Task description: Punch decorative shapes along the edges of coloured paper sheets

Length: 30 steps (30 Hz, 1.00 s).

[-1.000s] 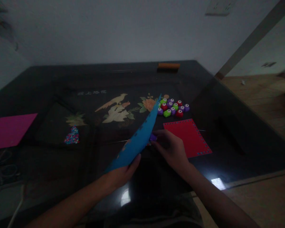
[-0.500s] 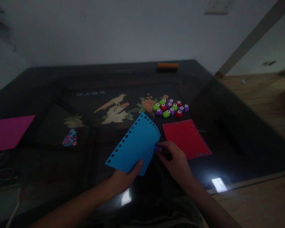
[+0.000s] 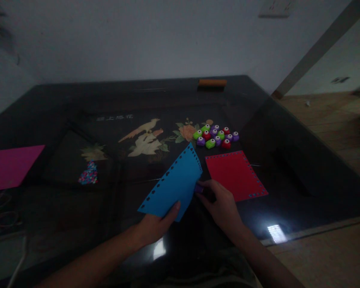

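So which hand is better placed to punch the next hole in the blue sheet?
Probably the right hand: it holds the purple punch against the right edge of the blue sheet. The left hand is pinching the sheet's near corner to steady it.

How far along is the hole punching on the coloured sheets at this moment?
Done: the red sheet lies flat with holes along its edges. In hand: the left hand holds the blue sheet, punched along its left and top edges, while the right hand grips a small purple punch at its right edge. Left: that edge, and the pink sheet, where no holes show.
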Each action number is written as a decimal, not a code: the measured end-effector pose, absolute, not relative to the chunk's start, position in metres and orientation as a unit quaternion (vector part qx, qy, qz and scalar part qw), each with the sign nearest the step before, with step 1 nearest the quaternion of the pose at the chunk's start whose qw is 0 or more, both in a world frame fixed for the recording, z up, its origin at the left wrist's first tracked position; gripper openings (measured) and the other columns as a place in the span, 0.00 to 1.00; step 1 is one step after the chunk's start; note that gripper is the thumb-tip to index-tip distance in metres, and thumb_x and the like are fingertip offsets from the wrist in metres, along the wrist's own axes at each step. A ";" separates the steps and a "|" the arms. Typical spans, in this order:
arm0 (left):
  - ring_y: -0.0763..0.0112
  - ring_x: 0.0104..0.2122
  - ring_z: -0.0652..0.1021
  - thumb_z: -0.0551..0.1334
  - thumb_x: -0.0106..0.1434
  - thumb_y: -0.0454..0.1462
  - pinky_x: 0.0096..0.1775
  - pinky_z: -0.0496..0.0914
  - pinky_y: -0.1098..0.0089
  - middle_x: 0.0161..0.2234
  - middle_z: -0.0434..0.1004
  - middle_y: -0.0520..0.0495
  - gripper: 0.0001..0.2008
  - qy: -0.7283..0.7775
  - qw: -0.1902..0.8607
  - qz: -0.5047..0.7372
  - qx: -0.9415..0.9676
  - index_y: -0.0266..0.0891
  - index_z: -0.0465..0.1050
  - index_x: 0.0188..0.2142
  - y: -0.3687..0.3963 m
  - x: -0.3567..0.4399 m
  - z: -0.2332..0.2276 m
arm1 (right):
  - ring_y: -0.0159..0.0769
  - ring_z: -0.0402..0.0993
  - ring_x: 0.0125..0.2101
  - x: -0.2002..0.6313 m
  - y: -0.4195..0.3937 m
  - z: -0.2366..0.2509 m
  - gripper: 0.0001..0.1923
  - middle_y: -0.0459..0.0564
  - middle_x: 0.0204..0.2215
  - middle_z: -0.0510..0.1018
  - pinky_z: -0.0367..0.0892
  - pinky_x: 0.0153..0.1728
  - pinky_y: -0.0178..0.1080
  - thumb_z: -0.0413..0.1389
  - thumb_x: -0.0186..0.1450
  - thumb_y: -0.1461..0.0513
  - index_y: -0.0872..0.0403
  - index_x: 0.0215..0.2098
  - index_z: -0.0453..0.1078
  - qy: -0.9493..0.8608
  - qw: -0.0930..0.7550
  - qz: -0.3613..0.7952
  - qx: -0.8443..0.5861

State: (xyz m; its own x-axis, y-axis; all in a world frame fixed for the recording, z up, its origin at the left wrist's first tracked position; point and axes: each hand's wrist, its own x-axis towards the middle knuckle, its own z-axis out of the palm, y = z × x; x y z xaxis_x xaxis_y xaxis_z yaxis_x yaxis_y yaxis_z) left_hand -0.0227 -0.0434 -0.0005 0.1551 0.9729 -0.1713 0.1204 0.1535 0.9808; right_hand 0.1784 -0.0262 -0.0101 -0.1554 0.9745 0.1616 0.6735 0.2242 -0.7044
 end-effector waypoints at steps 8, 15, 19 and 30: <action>0.52 0.59 0.65 0.65 0.56 0.42 0.63 0.51 0.53 0.43 0.79 0.46 0.17 0.568 0.500 0.378 0.532 0.45 0.75 0.46 -0.044 -0.029 -0.005 | 0.37 0.73 0.30 0.176 -0.027 -0.008 0.10 0.51 0.30 0.76 0.70 0.31 0.39 0.54 0.59 0.68 0.53 0.40 0.69 -0.722 0.335 0.229 -0.560; 0.52 0.58 0.66 0.64 0.58 0.41 0.63 0.52 0.54 0.44 0.79 0.44 0.18 0.551 0.499 0.379 0.550 0.45 0.73 0.49 -0.044 -0.029 -0.005 | 0.38 0.73 0.30 0.176 -0.028 -0.006 0.09 0.50 0.30 0.76 0.69 0.30 0.38 0.54 0.60 0.68 0.54 0.39 0.70 -0.730 0.328 0.224 -0.556; 0.51 0.58 0.66 0.61 0.60 0.44 0.62 0.54 0.54 0.46 0.78 0.42 0.21 0.543 0.492 0.360 0.578 0.44 0.70 0.52 -0.044 -0.027 -0.002 | 0.38 0.74 0.31 0.176 -0.029 -0.006 0.09 0.53 0.31 0.76 0.70 0.32 0.39 0.55 0.61 0.67 0.56 0.40 0.70 -0.730 0.358 0.203 -0.546; 0.56 0.57 0.69 0.52 0.66 0.48 0.60 0.56 0.53 0.52 0.74 0.41 0.25 0.516 0.435 0.296 0.676 0.40 0.63 0.58 -0.043 -0.027 -0.022 | 0.37 0.73 0.30 0.177 -0.026 -0.010 0.10 0.51 0.30 0.76 0.70 0.31 0.38 0.58 0.59 0.68 0.57 0.40 0.70 -0.737 0.335 0.210 -0.548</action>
